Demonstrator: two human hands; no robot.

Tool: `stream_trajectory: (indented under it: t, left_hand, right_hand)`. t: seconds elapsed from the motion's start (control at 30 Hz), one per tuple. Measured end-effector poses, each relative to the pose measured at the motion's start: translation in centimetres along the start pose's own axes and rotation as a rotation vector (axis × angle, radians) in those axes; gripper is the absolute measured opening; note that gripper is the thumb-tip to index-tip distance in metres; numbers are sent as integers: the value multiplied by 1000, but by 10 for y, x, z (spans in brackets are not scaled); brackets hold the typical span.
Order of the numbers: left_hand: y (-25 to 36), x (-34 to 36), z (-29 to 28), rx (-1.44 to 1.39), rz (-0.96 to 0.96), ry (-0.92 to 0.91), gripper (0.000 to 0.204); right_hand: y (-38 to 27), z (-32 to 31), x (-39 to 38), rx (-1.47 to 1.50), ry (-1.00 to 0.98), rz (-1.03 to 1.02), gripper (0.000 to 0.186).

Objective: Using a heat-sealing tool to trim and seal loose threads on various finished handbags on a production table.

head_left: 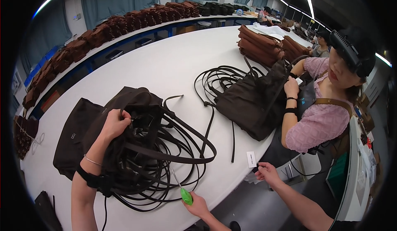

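Note:
My left hand, with a black band on the forearm, pinches the strap and top opening of a dark brown bag on the white table. A second dark bag lies behind it on the left. At the lower middle, my right hand grips a green-handled tool with a thin metal shaft pointing up into looped dark straps. What exactly is inside the bag's opening is too tangled to tell.
A co-worker in pink handles another dark bag. Another person's hand reaches from lower right near a white label. Reddish-brown stacks lie behind on the table; a rear bench holds more bundles.

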State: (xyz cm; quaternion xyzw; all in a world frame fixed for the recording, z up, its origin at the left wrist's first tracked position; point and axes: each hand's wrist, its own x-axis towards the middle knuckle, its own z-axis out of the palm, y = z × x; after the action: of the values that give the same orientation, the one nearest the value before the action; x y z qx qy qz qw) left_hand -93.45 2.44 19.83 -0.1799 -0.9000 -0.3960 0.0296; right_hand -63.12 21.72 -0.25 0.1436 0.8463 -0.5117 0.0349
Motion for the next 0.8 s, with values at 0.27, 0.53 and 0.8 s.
stream_trajectory:
  t: [0.27,0.53,0.8]
  left_hand:
    - [-4,-3,6,10,-16,-19,10]
    - [-15,-11,10,-9,-47,-36,9]
    - [-28,-18,20,-27,-21,-40,11]
  right_hand:
    - [-2,3,0,-71,-34,5,33]
    - [-5,12,-2,-133,-39,-14,33]
    - [-6,11,1,-170,-39,-23,34]
